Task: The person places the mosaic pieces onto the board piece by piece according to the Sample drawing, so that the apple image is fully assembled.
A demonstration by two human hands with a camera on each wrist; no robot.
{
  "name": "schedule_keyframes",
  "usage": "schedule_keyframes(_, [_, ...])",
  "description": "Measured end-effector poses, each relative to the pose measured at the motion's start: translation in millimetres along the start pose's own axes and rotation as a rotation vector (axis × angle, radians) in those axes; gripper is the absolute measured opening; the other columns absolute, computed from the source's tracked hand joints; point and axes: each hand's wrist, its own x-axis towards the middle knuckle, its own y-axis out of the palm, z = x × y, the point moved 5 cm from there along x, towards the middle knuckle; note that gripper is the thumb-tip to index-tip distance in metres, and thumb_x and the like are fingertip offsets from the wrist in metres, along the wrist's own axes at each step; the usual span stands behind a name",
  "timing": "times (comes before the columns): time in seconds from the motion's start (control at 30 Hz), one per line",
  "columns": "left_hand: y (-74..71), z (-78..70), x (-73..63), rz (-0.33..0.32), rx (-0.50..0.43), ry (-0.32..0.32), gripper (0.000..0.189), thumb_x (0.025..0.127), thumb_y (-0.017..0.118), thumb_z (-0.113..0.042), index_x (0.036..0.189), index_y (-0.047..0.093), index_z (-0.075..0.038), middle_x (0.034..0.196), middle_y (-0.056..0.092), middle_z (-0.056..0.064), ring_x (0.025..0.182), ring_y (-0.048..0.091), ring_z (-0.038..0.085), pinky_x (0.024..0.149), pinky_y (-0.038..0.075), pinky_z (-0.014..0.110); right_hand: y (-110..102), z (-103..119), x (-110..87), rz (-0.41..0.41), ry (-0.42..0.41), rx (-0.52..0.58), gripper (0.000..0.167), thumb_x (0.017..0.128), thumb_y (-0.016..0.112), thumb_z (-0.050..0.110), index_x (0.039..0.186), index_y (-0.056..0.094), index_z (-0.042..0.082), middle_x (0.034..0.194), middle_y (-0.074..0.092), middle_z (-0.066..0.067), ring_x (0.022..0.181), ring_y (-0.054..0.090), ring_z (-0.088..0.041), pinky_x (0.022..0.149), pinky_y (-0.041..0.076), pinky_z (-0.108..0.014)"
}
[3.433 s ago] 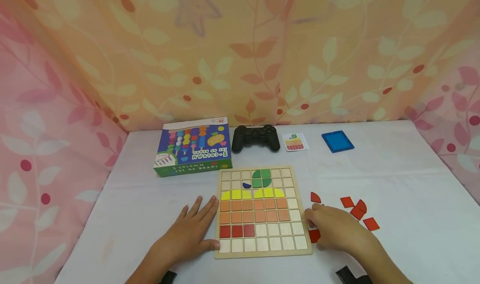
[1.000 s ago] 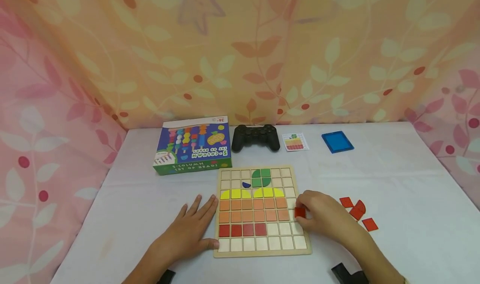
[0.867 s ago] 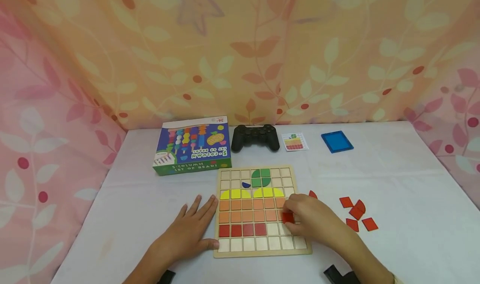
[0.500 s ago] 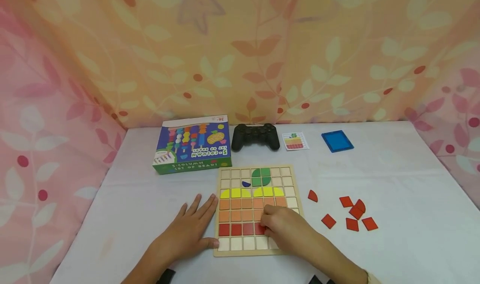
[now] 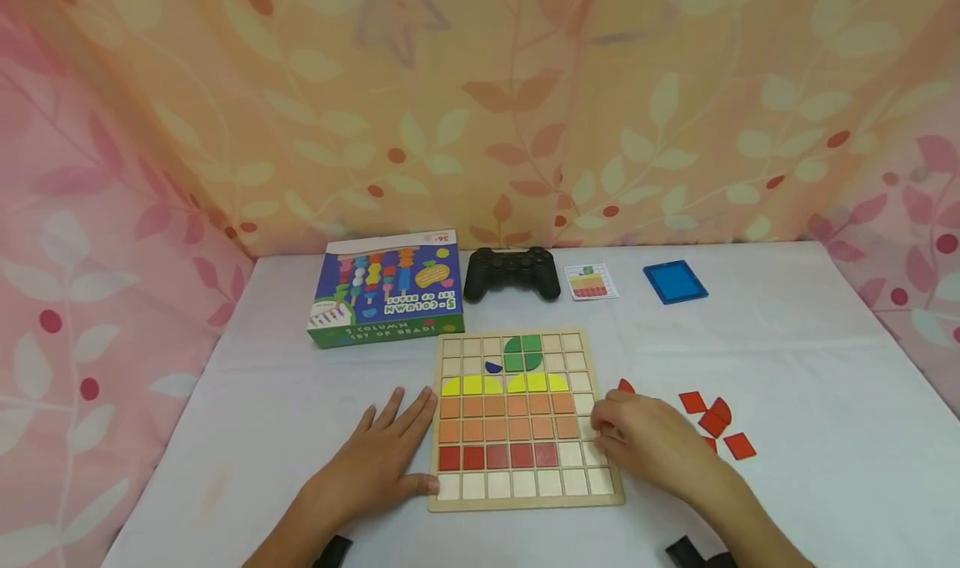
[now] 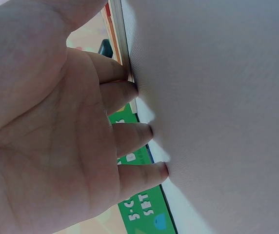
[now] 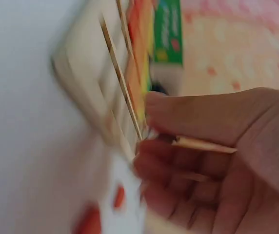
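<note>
The wooden grid board (image 5: 523, 485) lies on the white-covered table, with green, blue, yellow, orange and dark red tiles in its cells. The row of red tiles (image 5: 547, 455) fills the left part of its line. My left hand (image 5: 378, 459) rests flat on the cloth, fingers spread, with the index fingertip and thumb touching the board's left edge. Over the board's right edge is my right hand (image 5: 652, 443), fingers loosely bent; I see no tile between them. Beyond it lie loose red tiles (image 5: 740, 445), one partly hidden by the hand. The right wrist view is blurred.
Behind the board stand a bead-set box (image 5: 386, 293), a black game controller (image 5: 512, 274), a small pattern card (image 5: 591, 283) and a blue square tray (image 5: 675, 282). Flowered curtains (image 5: 525, 134) close off the back and sides.
My right hand brought a red tile to the board, let go of it as the last in the red row, and moved back right. The left hand stayed still.
</note>
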Motion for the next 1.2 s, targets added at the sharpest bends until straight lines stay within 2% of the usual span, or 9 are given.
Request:
schedule_keyframes(0.1, [0.0,-0.1,-0.1,-0.001,0.002,0.005,0.107,0.080,0.071,-0.065,0.160,0.025,-0.011,0.165,0.021,0.003,0.151,0.009,0.039,0.113,0.016,0.067,-7,-27,-8.2,0.085,0.148,-0.078,0.026,0.075,0.087,0.016,0.083,0.062,0.015,0.070,0.051,0.006,0.063,0.047,-0.011,0.057,0.042,-0.029])
schedule_keyframes(0.17, [0.0,-0.1,-0.2,-0.002,0.003,0.007,0.107,0.080,0.071,-0.065,0.160,0.025,-0.010,0.165,0.021,0.004,0.151,0.009,0.039,0.113,0.016,0.067,-7,-40,-12.0,0.143,0.205,-0.101,0.032,0.074,0.088,0.017,0.083,0.058,0.013,0.068,0.048,0.003,0.061,0.046,-0.013,0.056,0.040,-0.031])
schedule_keyframes(0.27, [0.3,0.1,-0.4,-0.004,0.008,0.006,0.107,0.080,0.070,-0.065,0.160,0.025,-0.010,0.165,0.021,0.004,0.151,0.009,0.040,0.113,0.017,0.067,-6,-52,-12.6,0.192,0.231,-0.099,0.035,0.073,0.088,0.014,0.083,0.055,0.011,0.067,0.048,0.001,0.062,0.047,-0.015,0.058,0.042,-0.032])
schedule_keyframes(0.37, [1.0,0.2,-0.5,-0.004,0.010,0.004,0.107,0.080,0.070,-0.065,0.160,0.025,-0.010,0.165,0.021,0.004,0.151,0.009,0.040,0.113,0.016,0.068,-4,-55,-9.7,0.199,0.230,-0.068,0.034,0.073,0.088,0.010,0.084,0.056,0.011,0.068,0.049,0.001,0.065,0.048,-0.016,0.060,0.044,-0.032])
schedule_keyframes(0.73, [2.5,0.0,0.4,0.009,-0.014,-0.003,0.107,0.080,0.069,-0.066,0.160,0.024,-0.011,0.166,0.020,0.002,0.151,0.007,0.039,0.113,0.014,0.068,-2,-38,-3.1,0.117,0.114,-0.048,0.029,0.074,0.088,0.007,0.087,0.064,0.016,0.075,0.052,0.006,0.072,0.050,-0.012,0.063,0.049,-0.028])
schedule_keyframes(0.87, [2.6,0.6,0.9,0.006,-0.009,-0.001,0.107,0.080,0.069,-0.065,0.160,0.024,-0.011,0.166,0.020,0.003,0.151,0.007,0.039,0.113,0.014,0.068,1,-20,-1.2,0.079,-0.010,-0.010,0.029,0.074,0.088,0.009,0.089,0.066,0.019,0.078,0.052,0.010,0.073,0.051,-0.010,0.065,0.051,-0.025])
schedule_keyframes(0.97, [2.3,0.7,0.6,0.006,-0.008,-0.001,0.107,0.080,0.069,-0.065,0.160,0.024,-0.011,0.166,0.020,0.003,0.151,0.007,0.038,0.113,0.014,0.067,7,-4,-0.1,0.085,-0.107,0.042,0.027,0.075,0.089,0.013,0.093,0.070,0.020,0.082,0.054,0.013,0.076,0.051,-0.007,0.068,0.053,-0.024])
schedule_keyframes(1.2, [0.2,0.3,0.3,-0.001,0.001,0.000,0.107,0.080,0.069,-0.066,0.160,0.025,-0.010,0.165,0.021,0.003,0.151,0.008,0.038,0.113,0.015,0.067,24,17,4.8,0.095,-0.205,0.094,0.023,0.078,0.087,0.013,0.098,0.076,0.017,0.088,0.059,0.014,0.081,0.052,-0.006,0.075,0.055,-0.027])
